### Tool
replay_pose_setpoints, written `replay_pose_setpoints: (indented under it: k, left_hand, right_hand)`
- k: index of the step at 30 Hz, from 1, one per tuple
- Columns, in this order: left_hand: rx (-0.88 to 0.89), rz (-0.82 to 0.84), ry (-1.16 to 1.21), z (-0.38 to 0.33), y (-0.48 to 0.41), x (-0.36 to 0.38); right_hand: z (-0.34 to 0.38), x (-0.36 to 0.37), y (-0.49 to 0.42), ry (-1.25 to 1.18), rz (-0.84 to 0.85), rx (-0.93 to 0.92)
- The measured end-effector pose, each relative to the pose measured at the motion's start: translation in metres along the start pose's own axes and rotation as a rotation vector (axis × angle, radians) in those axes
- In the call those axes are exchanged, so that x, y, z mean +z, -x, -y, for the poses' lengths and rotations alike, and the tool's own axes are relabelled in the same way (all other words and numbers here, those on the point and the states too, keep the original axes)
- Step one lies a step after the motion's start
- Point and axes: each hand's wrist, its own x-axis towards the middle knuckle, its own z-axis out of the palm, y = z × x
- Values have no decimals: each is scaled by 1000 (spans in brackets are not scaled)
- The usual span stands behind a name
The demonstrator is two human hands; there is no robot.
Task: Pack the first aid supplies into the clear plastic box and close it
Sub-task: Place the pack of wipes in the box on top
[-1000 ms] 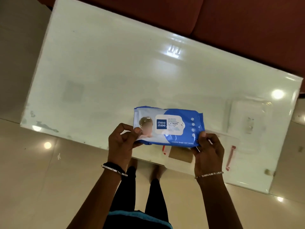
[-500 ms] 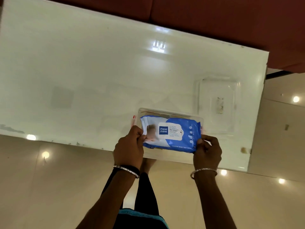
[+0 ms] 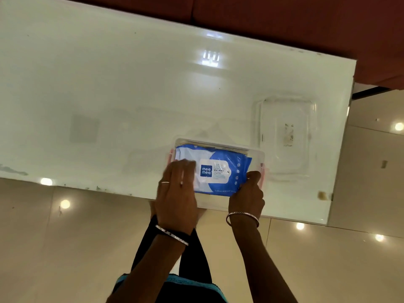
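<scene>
Blue-white wipes pack (image 3: 227, 169) lies label-up in open clear box (image 3: 218, 143); clear lid (image 3: 286, 132) flat, just to its right.

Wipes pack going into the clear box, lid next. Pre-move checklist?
1. Wipes pack inside the clear box walls: far and right sides ok; near side hidden by hands, cannot tell.
2. Pack seated below the rim: cannot tell.
3. Left hand clear of the box: not ok, fingers rest flat on the pack.
4. Right hand grip released: not ok, it pinches the pack's right end.
5. Lid at hand: ok, lying on the table right of the box.
</scene>
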Motion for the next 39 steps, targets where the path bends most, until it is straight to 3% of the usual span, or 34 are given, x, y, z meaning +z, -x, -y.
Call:
replay_pose_setpoints:
  k: [2, 5, 7, 13, 22, 26, 28, 30, 33, 36, 39]
  left_hand:
    - [88, 110, 16, -11, 4, 9]
    - [2, 374, 118, -16, 0, 25]
    - [-12, 449, 116, -13, -3, 37]
    - [56, 496, 20, -1, -12, 47]
    - [90, 599, -34, 0, -20, 46]
    - [65, 572, -30, -11, -21, 30]
    - [66, 462, -1, -18, -24, 14]
    - [58, 276, 48, -24, -30, -2]
    - [60, 115, 214, -41, -56, -19]
    - [108, 98, 285, -72, -103, -18]
    - [157, 186, 327, -105, -157, 6]
  right_hand:
    - [0, -1, 4, 15, 27, -6]
    - [-1, -1, 14, 42, 20, -86]
    - [-1, 1, 20, 72, 30, -187]
    - [6, 15, 18, 204, 276, -459]
    - [10, 24, 8, 466, 386, -441]
    - [15, -4, 2, 279, 543, -477]
    - [14, -27, -3, 14, 464, -455]
    - [9, -47, -10, -222, 224, -407]
    - [-4, -72, -28, -524, -42, -155]
    - [-27, -78, -52, -599, -256, 117]
    - [-53, -74, -78, -661, -309, 407]
